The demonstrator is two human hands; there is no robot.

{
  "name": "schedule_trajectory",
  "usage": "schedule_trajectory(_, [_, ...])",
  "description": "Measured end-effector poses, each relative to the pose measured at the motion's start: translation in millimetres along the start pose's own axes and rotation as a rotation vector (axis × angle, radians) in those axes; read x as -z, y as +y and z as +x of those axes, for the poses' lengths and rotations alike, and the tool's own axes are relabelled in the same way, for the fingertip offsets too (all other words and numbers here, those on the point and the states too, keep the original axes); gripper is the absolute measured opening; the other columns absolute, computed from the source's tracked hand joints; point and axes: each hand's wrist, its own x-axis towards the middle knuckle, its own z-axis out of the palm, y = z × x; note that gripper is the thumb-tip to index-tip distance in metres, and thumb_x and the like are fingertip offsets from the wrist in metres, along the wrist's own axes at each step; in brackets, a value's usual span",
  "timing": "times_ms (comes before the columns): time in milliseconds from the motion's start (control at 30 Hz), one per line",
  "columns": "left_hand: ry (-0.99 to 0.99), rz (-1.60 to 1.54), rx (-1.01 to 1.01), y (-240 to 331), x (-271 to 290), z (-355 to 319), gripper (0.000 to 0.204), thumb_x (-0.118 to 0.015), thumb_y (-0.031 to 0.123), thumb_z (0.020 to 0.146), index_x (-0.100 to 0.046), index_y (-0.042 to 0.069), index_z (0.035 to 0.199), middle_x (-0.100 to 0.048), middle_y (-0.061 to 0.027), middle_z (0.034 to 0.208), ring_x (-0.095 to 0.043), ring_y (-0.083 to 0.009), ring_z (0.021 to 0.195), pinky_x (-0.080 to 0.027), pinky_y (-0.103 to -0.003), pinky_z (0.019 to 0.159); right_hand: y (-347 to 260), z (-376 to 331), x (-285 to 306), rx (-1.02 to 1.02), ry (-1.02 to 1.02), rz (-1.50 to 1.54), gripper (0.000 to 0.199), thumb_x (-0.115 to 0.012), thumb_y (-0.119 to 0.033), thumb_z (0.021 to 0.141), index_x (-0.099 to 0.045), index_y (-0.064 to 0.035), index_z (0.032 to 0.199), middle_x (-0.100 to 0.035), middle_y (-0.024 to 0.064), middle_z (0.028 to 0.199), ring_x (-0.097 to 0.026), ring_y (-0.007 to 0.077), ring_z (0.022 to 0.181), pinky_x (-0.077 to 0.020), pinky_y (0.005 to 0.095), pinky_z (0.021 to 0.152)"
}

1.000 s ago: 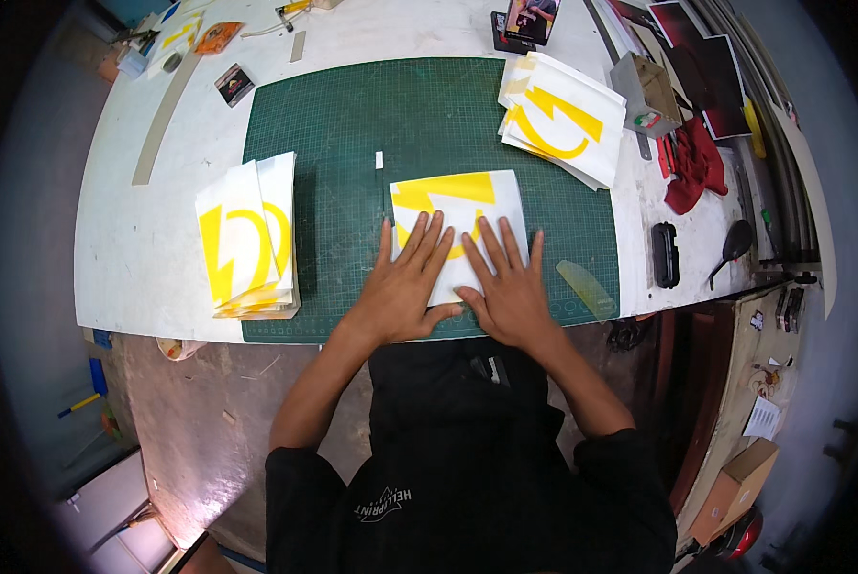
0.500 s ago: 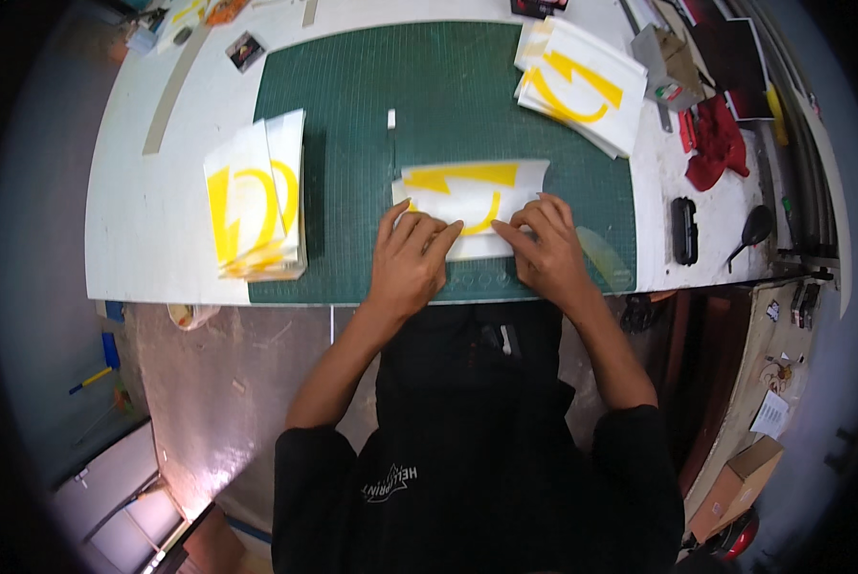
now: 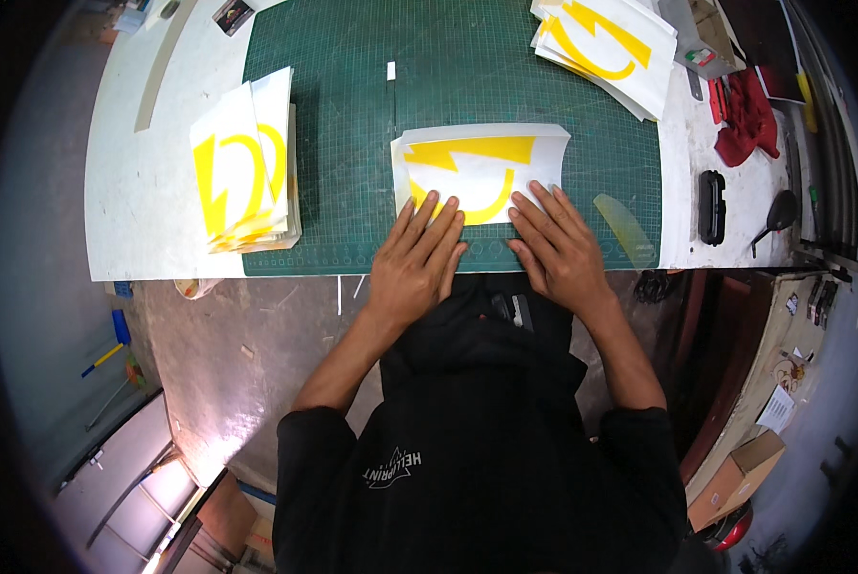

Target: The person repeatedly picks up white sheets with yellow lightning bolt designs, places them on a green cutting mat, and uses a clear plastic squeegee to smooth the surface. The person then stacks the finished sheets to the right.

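A white sheet (image 3: 467, 177) with a yellow cut-out graphic lies on the green cutting mat (image 3: 343, 172), its far right corner curled up a little. My left hand (image 3: 417, 256) presses down on the sheet's near left part with fingers stretched out. Over its near right part my right hand (image 3: 561, 247) lies flat, fingers spread. Neither hand grips anything. The sheet's near edge is partly hidden under the fingers. Beyond it on the mat lies a thin dark strip with a white end (image 3: 391, 71).
A stack of similar sheets (image 3: 242, 177) stands left of the mat's middle, and another stack (image 3: 606, 48) lies at the far right. Right of the mat are a black case (image 3: 711, 208), a black spoon-shaped tool (image 3: 781, 212) and a red cloth (image 3: 747, 124). The table edge runs close before me.
Both hands have gone from pinching the sheet's near part to lying flat on it with fingers extended. The sheet's lifted near part is now down. The whole view has shifted slightly.
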Motion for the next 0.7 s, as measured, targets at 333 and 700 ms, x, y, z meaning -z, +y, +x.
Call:
schedule_trajectory(333, [0.006,-0.017,0.011,-1.9,-1.6,0.1,0.047,-0.079,0.009,0.091,-0.069,0.003,0.137,-0.062,-0.0138,0.151,-0.054,-0.0343,0.146,-0.041,-0.052,0.122,0.4,0.7,-0.8,-0.005,0.0,-0.02,0.039,-0.08,-0.016,0.092,-0.073,-0.0022,0.129,-0.066,0.0119,0.146,-0.054,0.0355,0.144,-0.0437,0.0556,0.121])
schedule_trajectory(700, [-0.013,-0.001,0.015,-4.3,3.1,1.1,0.043,-0.076,0.017,0.094,-0.07,0.004,0.135,-0.065,-0.0118,0.147,-0.057,-0.0335,0.141,-0.043,-0.053,0.12,0.5,1.0,-1.3,-0.007,-0.012,-0.043,0.036,-0.078,-0.017,0.093,-0.074,-0.0027,0.126,-0.066,0.0115,0.145,-0.055,0.0348,0.143,-0.0417,0.0557,0.122])
